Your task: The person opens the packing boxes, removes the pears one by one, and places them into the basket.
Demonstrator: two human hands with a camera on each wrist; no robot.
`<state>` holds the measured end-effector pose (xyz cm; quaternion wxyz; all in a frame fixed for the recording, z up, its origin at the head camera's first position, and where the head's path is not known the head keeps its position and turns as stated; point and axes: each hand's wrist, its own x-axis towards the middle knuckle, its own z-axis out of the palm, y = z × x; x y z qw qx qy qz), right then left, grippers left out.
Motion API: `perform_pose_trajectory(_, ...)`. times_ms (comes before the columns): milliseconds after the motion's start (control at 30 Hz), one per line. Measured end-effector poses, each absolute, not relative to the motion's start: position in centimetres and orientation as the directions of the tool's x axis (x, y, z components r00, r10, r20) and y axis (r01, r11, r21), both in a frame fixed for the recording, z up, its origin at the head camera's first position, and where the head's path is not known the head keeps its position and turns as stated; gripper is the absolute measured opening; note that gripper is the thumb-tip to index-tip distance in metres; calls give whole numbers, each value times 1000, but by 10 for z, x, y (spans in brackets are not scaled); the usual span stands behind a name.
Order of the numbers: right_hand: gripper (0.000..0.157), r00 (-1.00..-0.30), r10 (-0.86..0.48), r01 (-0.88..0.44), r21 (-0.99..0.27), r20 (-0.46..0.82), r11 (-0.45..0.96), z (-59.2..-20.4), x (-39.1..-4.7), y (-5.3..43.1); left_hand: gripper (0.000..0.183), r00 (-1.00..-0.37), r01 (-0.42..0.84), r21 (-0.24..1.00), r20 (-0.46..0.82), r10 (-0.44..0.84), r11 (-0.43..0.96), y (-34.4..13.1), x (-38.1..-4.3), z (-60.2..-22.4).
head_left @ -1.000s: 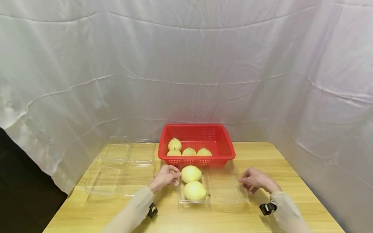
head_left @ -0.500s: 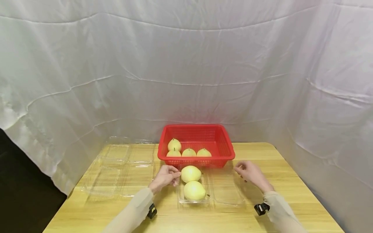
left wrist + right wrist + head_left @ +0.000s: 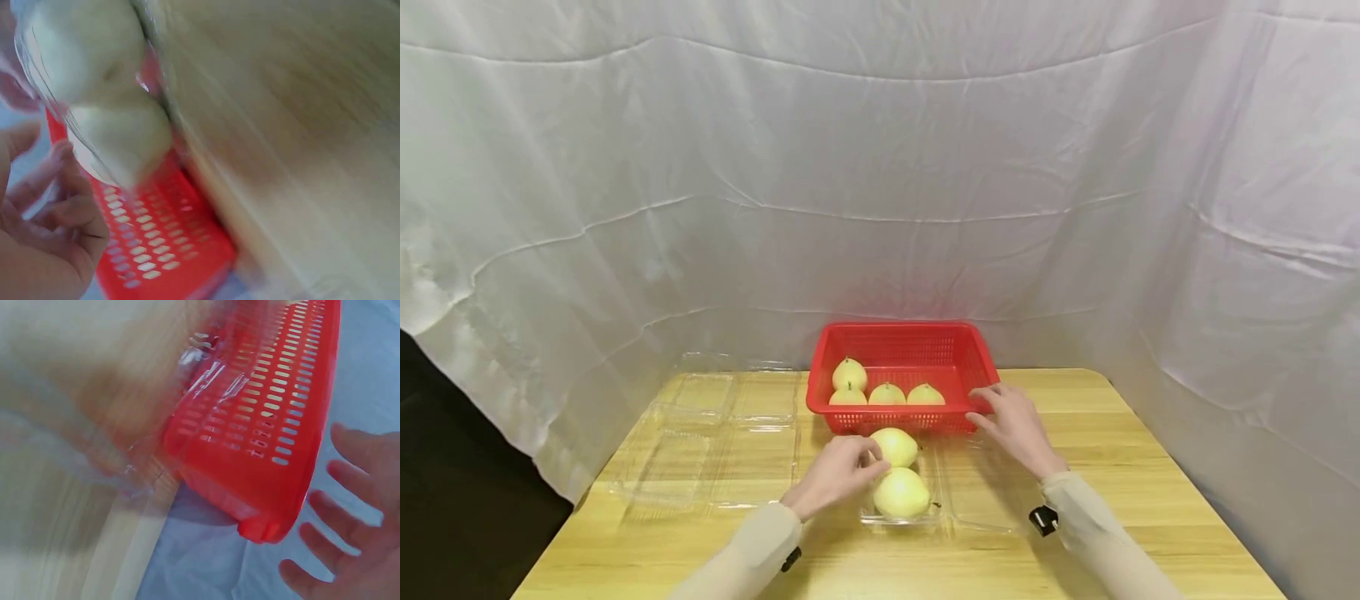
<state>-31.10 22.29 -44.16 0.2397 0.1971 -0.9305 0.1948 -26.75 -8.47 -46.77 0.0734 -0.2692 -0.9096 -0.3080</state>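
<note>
Two yellow pears, a near one (image 3: 902, 496) and a far one (image 3: 898, 446), lie in one half of a clear plastic clamshell box (image 3: 887, 521). Its transparent lid (image 3: 988, 500) lies folded out to the right. My left hand (image 3: 838, 475) hovers at the left of the pears, fingers loosely bent; whether the fingertips touch the far pear I cannot tell. With fingers spread, my right hand (image 3: 1017, 429) is at the front right corner of a red basket (image 3: 906, 419), holding nothing. In the right wrist view, its fingers (image 3: 337, 512) stay apart from the basket's rim.
Several pears (image 3: 887, 394) sit along the left and front of the red basket. More open clear clamshell boxes (image 3: 752, 467) stand on the left side of the wooden table (image 3: 880, 575). A pale curtain (image 3: 910, 167) hangs behind and at the sides.
My right hand has moved from the lid's right edge up and left to the basket's corner, fingers spreading. The left hand has shifted rightward from the box's edge over toward the pears.
</note>
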Motion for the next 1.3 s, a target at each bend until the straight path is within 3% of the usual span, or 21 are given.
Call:
perform_pose_trajectory(133, 28, -840, -299, -443, -254, 453, 860, -442, -315, 218, 34, -785, 620, 341, 285, 551, 707, -78, -255, -465)
perform_pose_trajectory(367, 24, -865, -276, -417, -296, 418, 859, -443, -320, 217, 55, -769, 632, 133, 233, 596, 764, -67, -240, -464)
perform_pose_trajectory(600, 25, -872, -305, -429, -298, 383, 853, -440, -320, 215, 68, -790, 603, 125, 233, 567, 788, -58, -233, -468)
perform_pose_trajectory(1300, 26, -925, -239, -347, -401, 295, 848, -432, -323, 215, 75, -853, 522, 226, 136, 504, 822, -43, -236, -466)
